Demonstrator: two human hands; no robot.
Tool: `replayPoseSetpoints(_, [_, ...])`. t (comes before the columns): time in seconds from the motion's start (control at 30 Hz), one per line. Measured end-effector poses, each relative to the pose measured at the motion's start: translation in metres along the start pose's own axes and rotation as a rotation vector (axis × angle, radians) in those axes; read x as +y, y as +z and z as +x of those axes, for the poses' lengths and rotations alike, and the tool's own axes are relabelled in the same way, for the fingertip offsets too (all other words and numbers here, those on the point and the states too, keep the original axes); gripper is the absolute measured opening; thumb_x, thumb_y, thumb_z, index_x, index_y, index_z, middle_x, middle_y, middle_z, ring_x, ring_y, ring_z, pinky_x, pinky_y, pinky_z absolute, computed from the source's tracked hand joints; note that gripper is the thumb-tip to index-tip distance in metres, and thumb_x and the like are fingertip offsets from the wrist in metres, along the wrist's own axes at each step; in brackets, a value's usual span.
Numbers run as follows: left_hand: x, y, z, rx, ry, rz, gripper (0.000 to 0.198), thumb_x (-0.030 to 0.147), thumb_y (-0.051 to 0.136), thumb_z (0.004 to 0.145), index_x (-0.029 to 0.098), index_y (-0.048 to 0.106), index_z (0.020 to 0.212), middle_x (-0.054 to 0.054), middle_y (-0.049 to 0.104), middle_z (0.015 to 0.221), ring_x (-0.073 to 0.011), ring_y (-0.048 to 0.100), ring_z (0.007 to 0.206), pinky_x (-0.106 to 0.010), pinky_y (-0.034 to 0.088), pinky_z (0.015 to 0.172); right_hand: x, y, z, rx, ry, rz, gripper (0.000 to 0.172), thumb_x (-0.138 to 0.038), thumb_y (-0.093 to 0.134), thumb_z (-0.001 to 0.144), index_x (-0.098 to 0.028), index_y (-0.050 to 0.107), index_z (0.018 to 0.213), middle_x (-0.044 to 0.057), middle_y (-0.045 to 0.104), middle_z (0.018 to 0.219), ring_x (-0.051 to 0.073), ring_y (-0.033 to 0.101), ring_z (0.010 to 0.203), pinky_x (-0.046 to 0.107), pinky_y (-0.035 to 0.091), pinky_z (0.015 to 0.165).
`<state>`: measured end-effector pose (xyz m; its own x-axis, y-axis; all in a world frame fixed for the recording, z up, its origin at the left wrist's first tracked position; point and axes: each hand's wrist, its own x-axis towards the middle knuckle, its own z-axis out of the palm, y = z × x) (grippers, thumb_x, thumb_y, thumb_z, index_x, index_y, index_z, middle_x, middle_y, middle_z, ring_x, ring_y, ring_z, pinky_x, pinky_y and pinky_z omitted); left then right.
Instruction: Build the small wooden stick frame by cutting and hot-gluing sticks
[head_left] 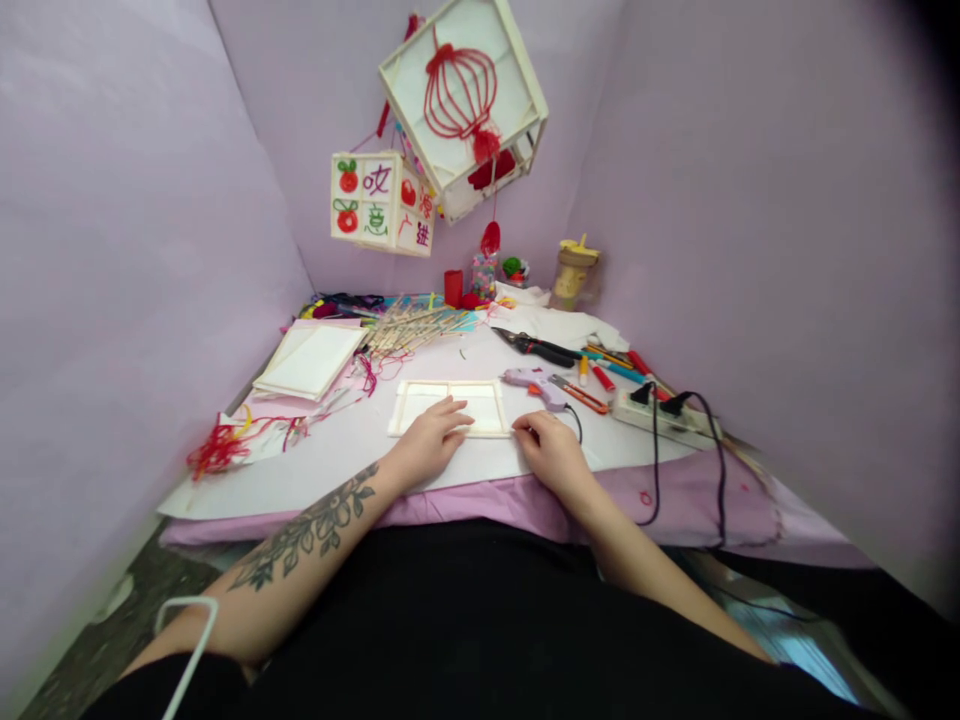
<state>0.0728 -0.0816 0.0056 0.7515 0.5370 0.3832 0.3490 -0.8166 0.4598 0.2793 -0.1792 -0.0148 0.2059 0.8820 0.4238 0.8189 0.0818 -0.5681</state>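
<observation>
A flat rectangular frame of pale sticks, backed with white sheet, lies on the table in front of me. My left hand rests on its front left part, fingers stretched out and apart. Beside the frame's front right corner is my right hand, thumb and fingers drawn together in a pinch. Whatever may be between those fingertips is too small to make out. A lilac glue gun lies just behind my right hand, with an orange utility knife alongside it.
Black-handled snips lie behind the glue gun. A power strip with black cords sits at right. Thin sticks are piled at the back, white panels and red yarn at left. Decorated lanterns hang overhead.
</observation>
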Motion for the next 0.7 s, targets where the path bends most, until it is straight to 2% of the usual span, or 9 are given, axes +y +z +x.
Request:
replayPoseSetpoints(0.07, [0.007,-0.004,0.006,0.023,0.053,0.024,0.021,0.016,0.053,0.084,0.017,0.069,0.098,-0.011,0.065,0.113,-0.0245,0.053,0.117,-0.043,0.042,0.102,-0.001,-0.003,0.004,-0.037,0.061,-0.008,0.015,-0.013,0.051,0.079,-0.016,0.065,0.083,0.005,0.065,0.083,0.017,0.058,0.08,0.027,0.042,0.075])
replayPoseSetpoints(0.13, [0.013,-0.006,0.017,-0.021,0.094,0.052,0.017,0.014,0.055,0.082,0.017,0.069,0.09,-0.008,0.066,0.099,-0.0225,0.057,0.103,-0.04,0.045,0.095,-0.004,-0.006,0.011,-0.12,0.134,-0.05,0.015,-0.016,0.052,0.081,-0.016,0.066,0.087,0.005,0.067,0.085,0.016,0.059,0.08,0.025,0.041,0.074])
replayPoseSetpoints(0.27, [0.018,-0.003,0.04,-0.281,0.118,0.049,0.012,0.018,0.06,0.078,0.018,0.068,0.088,-0.005,0.064,0.088,-0.0191,0.059,0.085,-0.032,0.047,0.081,-0.011,-0.008,0.025,-0.276,0.225,-0.152,0.017,-0.024,0.051,0.083,-0.017,0.066,0.087,0.005,0.069,0.088,0.016,0.06,0.077,0.025,0.037,0.065])
replayPoseSetpoints(0.33, [0.017,0.001,0.045,-0.336,0.089,0.039,0.009,0.021,0.062,0.077,0.017,0.066,0.084,-0.004,0.062,0.083,-0.0173,0.058,0.077,-0.028,0.046,0.071,-0.014,-0.007,0.03,-0.296,0.247,-0.187,0.018,-0.026,0.049,0.082,-0.017,0.065,0.084,0.007,0.069,0.086,0.018,0.06,0.075,0.026,0.034,0.061])
replayPoseSetpoints(0.43, [0.017,0.006,0.043,-0.296,0.035,0.067,0.007,0.023,0.06,0.079,0.017,0.061,0.081,-0.002,0.06,0.078,-0.0165,0.055,0.072,-0.027,0.043,0.065,-0.015,-0.006,0.035,-0.321,0.268,-0.238,0.022,-0.026,0.046,0.083,-0.015,0.066,0.084,0.011,0.069,0.087,0.021,0.061,0.076,0.028,0.032,0.06])
replayPoseSetpoints(0.6, [0.019,0.009,0.032,-0.242,0.062,0.164,0.009,0.024,0.051,0.087,0.017,0.057,0.088,-0.005,0.059,0.085,-0.0198,0.055,0.082,-0.032,0.044,0.076,-0.016,-0.007,0.04,-0.394,0.231,-0.224,0.022,-0.026,0.048,0.082,-0.015,0.067,0.08,0.012,0.07,0.086,0.022,0.061,0.077,0.028,0.032,0.061])
replayPoseSetpoints(0.7, [0.016,0.009,0.029,-0.208,0.053,0.14,0.009,0.022,0.051,0.086,0.017,0.057,0.091,-0.006,0.059,0.087,-0.02,0.054,0.084,-0.032,0.045,0.077,-0.019,-0.006,0.045,-0.405,0.222,-0.181,0.019,-0.024,0.051,0.08,-0.015,0.067,0.076,0.012,0.07,0.083,0.022,0.06,0.076,0.028,0.033,0.061])
